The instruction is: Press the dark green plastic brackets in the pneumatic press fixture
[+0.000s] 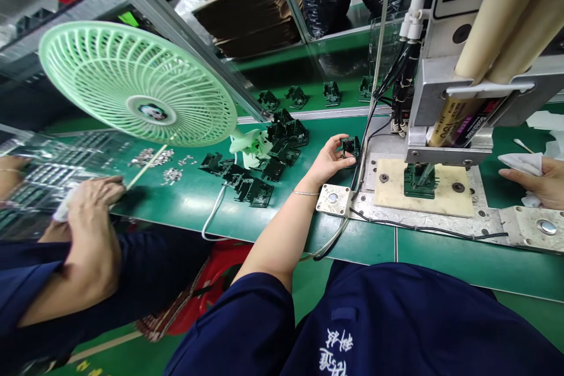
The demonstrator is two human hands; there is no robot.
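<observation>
My left hand (329, 160) is stretched out over the green bench and holds a small dark green plastic part (351, 146) between thumb and fingers, just left of the press machine (458, 70). Another dark green part (419, 181) sits in the fixture on the cream base plate (449, 200) under the press head. My right hand (540, 182) rests at the right edge, gripping a white cloth (524, 163). A pile of the same dark parts (264, 164) lies left of my left hand.
A mint-green fan (136, 82) stands at the left. A co-worker's hand (94, 194) and dark blue sleeve work beside clear trays (39, 176) and small metal pieces (171, 175). More dark parts (299, 96) ride a belt behind. Round metal buttons (333, 198) (546, 226) flank the fixture.
</observation>
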